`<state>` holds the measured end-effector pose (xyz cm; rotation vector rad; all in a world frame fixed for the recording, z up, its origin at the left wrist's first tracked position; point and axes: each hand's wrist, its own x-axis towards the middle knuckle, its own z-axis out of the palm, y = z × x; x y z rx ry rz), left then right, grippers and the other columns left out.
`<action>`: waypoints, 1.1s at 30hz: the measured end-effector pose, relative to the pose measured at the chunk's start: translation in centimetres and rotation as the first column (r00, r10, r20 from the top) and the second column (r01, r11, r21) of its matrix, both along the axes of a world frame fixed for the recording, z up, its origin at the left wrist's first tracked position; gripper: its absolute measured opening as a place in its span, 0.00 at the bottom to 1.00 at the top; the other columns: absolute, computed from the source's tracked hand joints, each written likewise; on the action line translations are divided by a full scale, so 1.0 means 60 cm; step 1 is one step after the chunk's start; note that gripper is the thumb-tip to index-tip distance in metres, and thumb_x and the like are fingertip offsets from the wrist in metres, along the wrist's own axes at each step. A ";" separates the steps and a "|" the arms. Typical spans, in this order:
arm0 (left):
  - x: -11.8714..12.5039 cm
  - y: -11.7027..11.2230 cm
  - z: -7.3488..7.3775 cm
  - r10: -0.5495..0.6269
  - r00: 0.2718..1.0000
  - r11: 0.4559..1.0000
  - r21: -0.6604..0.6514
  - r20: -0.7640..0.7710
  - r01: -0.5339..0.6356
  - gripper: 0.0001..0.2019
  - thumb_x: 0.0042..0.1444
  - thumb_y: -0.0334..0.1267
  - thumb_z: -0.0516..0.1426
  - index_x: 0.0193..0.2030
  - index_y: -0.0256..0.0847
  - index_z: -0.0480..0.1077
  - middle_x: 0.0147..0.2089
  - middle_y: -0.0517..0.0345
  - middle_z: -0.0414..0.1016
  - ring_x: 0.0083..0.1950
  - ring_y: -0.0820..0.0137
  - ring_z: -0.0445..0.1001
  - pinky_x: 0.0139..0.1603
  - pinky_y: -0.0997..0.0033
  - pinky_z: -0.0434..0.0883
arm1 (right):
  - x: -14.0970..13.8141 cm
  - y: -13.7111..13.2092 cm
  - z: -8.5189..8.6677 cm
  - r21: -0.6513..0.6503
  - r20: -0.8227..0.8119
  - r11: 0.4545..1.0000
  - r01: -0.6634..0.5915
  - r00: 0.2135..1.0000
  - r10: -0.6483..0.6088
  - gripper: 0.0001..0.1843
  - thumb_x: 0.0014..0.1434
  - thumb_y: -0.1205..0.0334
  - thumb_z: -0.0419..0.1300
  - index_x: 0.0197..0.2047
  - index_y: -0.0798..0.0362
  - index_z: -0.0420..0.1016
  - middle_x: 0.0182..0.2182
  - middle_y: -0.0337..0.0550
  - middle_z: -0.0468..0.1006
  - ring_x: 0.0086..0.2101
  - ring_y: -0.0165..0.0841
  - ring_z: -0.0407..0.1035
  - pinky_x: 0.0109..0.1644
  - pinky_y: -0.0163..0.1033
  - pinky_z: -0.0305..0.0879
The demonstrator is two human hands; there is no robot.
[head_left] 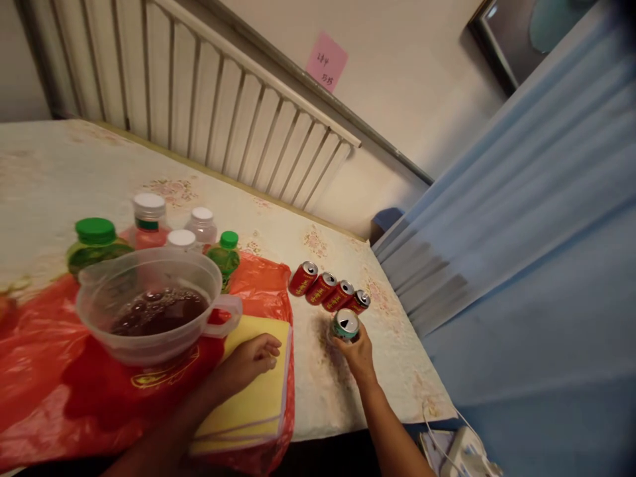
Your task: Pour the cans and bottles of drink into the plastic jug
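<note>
My right hand (361,354) is wrapped round a green drink can (344,326), which is upright with its top opened. Beyond it stand several red cans (322,289) in a slanting row, their tops opened as well. My left hand (256,356) is over a stack of yellow cloths (238,402), its fingers loosely bent and holding nothing. Left of that hand, a clear plastic measuring jug (149,346) with a handle and spout contains dark, bubbly liquid.
Behind the jug stand bottles with green caps (95,230) and white caps (149,204). A red plastic bag (50,397) lies spread under the jug and cloths on the flowered tablecloth (318,377). A blue curtain (477,265) hangs at right; a white power strip (470,454) sits below the table edge.
</note>
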<state>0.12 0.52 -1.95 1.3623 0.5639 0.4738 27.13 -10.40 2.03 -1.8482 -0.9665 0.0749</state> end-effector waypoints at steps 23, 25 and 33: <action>-0.035 -0.024 0.025 0.030 0.999 0.999 -0.017 0.018 -0.029 0.16 0.42 0.37 0.57 0.41 0.39 0.69 0.37 0.56 0.73 0.40 0.64 0.72 0.41 0.66 0.68 | -0.311 0.222 0.278 -0.234 0.843 0.724 -0.649 0.235 0.484 0.35 0.55 0.69 0.61 0.65 0.51 0.60 0.52 0.54 0.67 0.50 0.45 0.64 0.54 0.53 0.66; -0.039 -0.026 0.034 0.040 0.999 0.999 0.003 -0.003 -0.040 0.16 0.42 0.37 0.57 0.41 0.39 0.70 0.37 0.56 0.73 0.40 0.64 0.72 0.41 0.66 0.68 | -0.318 0.226 0.287 -0.250 0.875 0.730 -0.636 0.175 0.452 0.32 0.57 0.68 0.60 0.65 0.50 0.61 0.51 0.54 0.67 0.49 0.45 0.64 0.53 0.54 0.67; -0.041 -0.029 0.037 0.083 0.996 0.996 0.011 0.021 -0.084 0.14 0.42 0.37 0.58 0.39 0.41 0.73 0.35 0.56 0.74 0.39 0.61 0.73 0.39 0.64 0.69 | -0.324 0.240 0.295 -0.298 0.930 0.747 -0.594 -0.006 0.366 0.27 0.60 0.71 0.55 0.63 0.51 0.64 0.50 0.54 0.67 0.51 0.45 0.62 0.55 0.55 0.66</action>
